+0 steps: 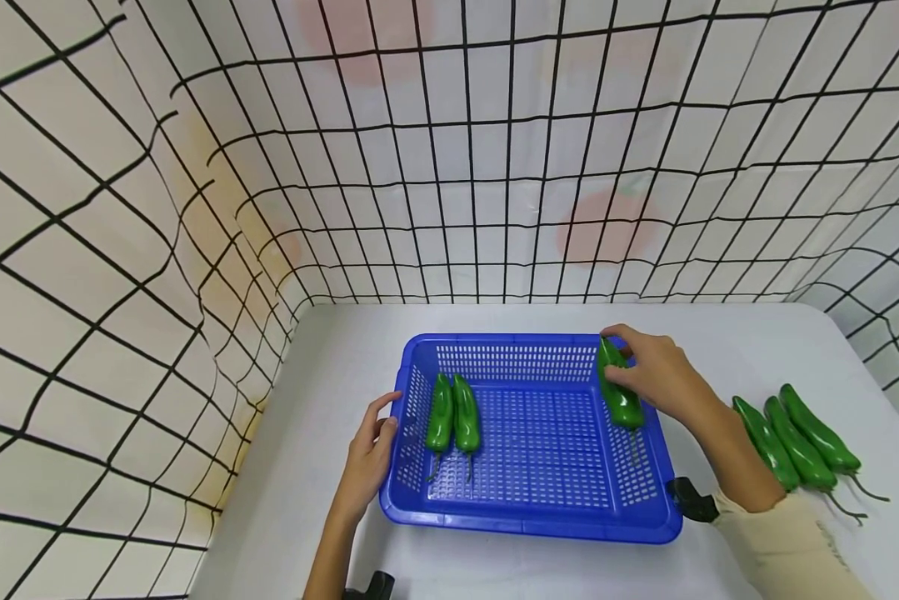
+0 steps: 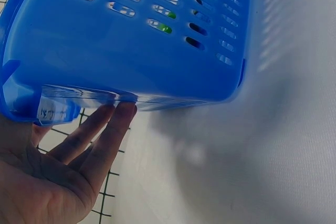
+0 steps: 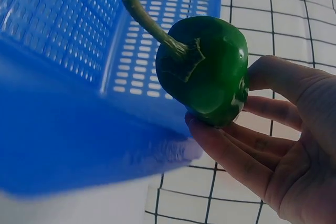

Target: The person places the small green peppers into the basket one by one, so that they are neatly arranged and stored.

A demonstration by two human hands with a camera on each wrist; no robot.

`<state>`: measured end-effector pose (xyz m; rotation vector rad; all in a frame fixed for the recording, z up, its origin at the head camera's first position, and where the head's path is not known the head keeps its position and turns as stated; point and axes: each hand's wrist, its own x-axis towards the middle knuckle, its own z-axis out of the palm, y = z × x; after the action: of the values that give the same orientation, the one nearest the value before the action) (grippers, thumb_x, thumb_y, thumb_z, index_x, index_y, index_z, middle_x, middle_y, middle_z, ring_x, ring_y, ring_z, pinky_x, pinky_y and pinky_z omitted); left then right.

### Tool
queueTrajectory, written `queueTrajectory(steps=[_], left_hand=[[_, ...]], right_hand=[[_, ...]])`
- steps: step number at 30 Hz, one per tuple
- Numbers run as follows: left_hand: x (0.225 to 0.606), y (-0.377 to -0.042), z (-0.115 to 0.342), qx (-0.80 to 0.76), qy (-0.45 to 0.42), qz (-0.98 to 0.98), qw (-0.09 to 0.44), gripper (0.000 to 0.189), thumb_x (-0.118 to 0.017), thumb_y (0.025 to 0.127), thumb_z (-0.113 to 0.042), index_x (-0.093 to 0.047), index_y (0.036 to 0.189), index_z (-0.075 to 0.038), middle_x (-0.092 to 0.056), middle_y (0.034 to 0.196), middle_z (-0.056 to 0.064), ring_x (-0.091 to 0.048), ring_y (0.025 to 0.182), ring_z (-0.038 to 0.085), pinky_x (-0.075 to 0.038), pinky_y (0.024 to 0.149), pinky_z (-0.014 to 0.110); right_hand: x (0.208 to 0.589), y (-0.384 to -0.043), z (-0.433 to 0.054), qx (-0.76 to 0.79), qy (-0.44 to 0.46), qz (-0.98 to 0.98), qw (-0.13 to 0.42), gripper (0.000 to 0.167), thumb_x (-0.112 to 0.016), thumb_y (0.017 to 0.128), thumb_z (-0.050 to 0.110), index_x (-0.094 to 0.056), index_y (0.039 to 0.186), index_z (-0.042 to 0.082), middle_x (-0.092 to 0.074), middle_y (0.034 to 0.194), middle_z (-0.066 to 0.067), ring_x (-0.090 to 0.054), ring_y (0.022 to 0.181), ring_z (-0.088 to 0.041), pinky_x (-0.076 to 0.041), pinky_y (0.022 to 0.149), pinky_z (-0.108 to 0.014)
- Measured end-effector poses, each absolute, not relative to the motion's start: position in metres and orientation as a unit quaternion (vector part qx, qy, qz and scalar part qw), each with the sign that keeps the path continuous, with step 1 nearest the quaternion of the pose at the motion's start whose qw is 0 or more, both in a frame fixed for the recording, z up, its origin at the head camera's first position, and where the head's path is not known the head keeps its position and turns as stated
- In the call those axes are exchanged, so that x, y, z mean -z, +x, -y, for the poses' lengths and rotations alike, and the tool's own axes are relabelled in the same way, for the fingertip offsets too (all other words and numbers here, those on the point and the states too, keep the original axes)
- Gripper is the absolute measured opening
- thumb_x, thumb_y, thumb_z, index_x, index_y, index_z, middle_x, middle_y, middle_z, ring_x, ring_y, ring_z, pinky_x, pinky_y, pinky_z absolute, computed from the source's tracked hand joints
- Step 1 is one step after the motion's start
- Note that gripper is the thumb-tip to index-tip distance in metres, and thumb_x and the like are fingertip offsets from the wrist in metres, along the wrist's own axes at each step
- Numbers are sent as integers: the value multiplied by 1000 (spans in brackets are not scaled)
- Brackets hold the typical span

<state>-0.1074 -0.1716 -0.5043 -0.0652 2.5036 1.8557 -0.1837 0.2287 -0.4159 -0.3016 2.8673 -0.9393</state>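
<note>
A blue plastic basket [image 1: 527, 527] with perforated walls stands on the white table. Inside, along its left side, lie two green peppers [image 1: 440, 412] side by side, stems toward the near edge. My left hand [image 1: 370, 458] holds the basket's left rim; in the left wrist view its fingers [image 2: 107, 142] touch the outer wall. At the basket's right end, my right hand [image 1: 655, 371] grips another green pepper [image 1: 620, 402] between thumb and fingers. That pepper hangs stem-down over the inner right wall; the right wrist view shows its stem end close up.
Three more green peppers [image 1: 801, 442] lie on the table [image 1: 269, 500] to the right of the basket, partly behind the right forearm. Black wire grid panels [image 1: 494, 167] rise behind the table and at both sides.
</note>
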Motion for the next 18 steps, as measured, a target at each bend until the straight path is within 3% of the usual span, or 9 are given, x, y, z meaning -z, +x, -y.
queueTrajectory(steps=[10,18], left_hand=[[507,-108,172,-588,-21,-808,6,39,-42,108,-21,-44,146,-27,-60,127,24,-67,100,37,-60,73,43],[506,-109,171,-588,-26,-809,10,38,-42,108,-22,-45,145,-30,-61,127,23,-67,101,37,-59,74,44]], right_hand=[[424,-187,-211,315,-118,-940,56,53,-64,91,14,-49,140,1,-63,114,-34,-68,87,-39,-58,58,-34],[427,-190,-195,334,-125,-932,60,52,-63,90,11,-50,139,0,-64,110,-32,-65,71,-26,-54,51,-28]])
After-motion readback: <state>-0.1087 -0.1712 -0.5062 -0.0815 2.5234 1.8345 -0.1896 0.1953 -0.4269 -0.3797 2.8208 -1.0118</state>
